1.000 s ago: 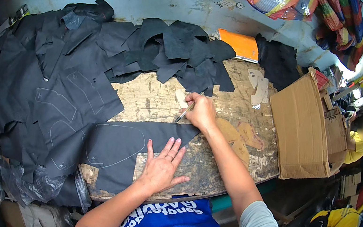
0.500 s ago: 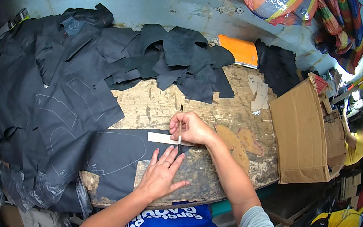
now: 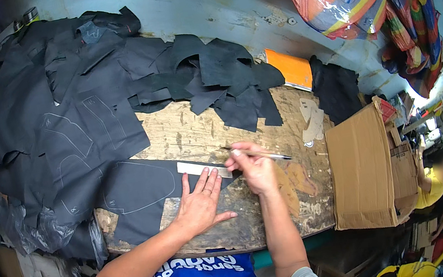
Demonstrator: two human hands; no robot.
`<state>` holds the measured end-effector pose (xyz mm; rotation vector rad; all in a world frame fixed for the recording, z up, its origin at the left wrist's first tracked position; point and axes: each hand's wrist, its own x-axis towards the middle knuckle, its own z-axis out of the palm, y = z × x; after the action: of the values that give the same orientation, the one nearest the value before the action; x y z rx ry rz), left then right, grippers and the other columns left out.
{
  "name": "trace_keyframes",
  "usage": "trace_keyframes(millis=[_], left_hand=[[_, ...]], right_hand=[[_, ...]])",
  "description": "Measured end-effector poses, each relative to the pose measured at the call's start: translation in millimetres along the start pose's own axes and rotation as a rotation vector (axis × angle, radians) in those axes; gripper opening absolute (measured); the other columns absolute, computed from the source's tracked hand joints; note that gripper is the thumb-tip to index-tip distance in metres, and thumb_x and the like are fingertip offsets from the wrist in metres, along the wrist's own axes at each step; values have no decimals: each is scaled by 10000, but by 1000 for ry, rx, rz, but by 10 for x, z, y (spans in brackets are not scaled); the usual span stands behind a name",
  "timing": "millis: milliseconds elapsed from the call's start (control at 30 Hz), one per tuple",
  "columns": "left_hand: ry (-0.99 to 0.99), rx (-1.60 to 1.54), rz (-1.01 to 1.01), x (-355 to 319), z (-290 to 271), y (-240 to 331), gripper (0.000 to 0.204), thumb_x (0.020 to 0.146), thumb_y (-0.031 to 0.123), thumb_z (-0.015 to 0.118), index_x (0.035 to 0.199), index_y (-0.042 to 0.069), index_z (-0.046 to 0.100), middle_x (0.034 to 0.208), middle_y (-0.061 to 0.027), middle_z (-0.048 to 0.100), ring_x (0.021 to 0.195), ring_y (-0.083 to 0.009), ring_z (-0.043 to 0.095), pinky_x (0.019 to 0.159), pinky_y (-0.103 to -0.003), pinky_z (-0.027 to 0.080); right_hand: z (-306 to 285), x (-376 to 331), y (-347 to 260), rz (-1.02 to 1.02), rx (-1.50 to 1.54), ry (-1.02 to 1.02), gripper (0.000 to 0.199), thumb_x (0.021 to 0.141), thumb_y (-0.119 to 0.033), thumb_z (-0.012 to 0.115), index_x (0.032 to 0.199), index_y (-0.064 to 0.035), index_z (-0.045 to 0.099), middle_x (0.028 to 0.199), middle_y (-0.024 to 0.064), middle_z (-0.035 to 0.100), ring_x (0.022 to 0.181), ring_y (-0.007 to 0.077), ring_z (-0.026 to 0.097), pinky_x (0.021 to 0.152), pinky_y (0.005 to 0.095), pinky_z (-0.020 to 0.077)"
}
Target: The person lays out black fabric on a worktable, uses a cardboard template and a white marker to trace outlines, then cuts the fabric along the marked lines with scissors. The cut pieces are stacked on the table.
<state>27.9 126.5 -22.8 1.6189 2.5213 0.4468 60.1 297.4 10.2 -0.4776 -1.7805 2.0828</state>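
L hand (image 3: 201, 208), fingers spread, now on flat white strip (image 3: 191, 167) atop blk sheet (image 3: 139, 185) — prob. steadying it; R hand (image 3: 260, 173) pinches slim dark-tipped pen (image 3: 273, 156), swung sideways.

A head-worn fisheye looks down over both hands (image 3: 199, 207).

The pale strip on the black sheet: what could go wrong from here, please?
The pale strip might slip, because only the left hand seems to steady it. It lies near the far edge of the black sheet, so the pen in the right hand could stray onto the table.
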Motion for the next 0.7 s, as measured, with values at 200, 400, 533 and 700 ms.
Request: trace_keyframes(millis=[200, 400, 533, 700], left_hand=[[-40, -38, 59, 5, 31, -95, 934, 791, 715, 462, 1343, -38, 426, 1393, -216, 417, 1380, -389, 215, 1066, -672, 61], [115, -66, 90, -9, 41, -82, 868, 800, 681, 484, 1330, -6, 457, 1359, -226, 451, 1368, -399, 240, 1055, -685, -18], [43, -130, 73, -14, 1, -80, 838, 795, 628, 531, 1359, 18, 420, 1384, -209, 425, 1362, -365, 266, 1056, -677, 31], [-20, -189, 59, -10, -49, -82, 790, 818, 589, 525, 1363, 28, 411, 1374, -211, 437, 1347, -355, 305, 1048, -684, 32]], right_hand=[[536, 25, 225, -20, -331, -226, 157, 860, -103, 652, 912, 43, 623, 789, 84, 662, 707, 124, 617, 637, 269, 507], [678, 152, 189, -160, -604, -346, 155, 851, -94, 650, 858, 59, 629, 744, 108, 647, 649, 141, 600, 594, 283, 488], [742, 164, 150, -338, -684, -358, 143, 819, -77, 665, 804, 64, 642, 725, 139, 637, 623, 209, 605, 589, 312, 486], [847, 193, 147, -294, -721, -244, 109, 804, -48, 650, 779, 57, 635, 749, 154, 640, 676, 290, 626, 626, 344, 493]])
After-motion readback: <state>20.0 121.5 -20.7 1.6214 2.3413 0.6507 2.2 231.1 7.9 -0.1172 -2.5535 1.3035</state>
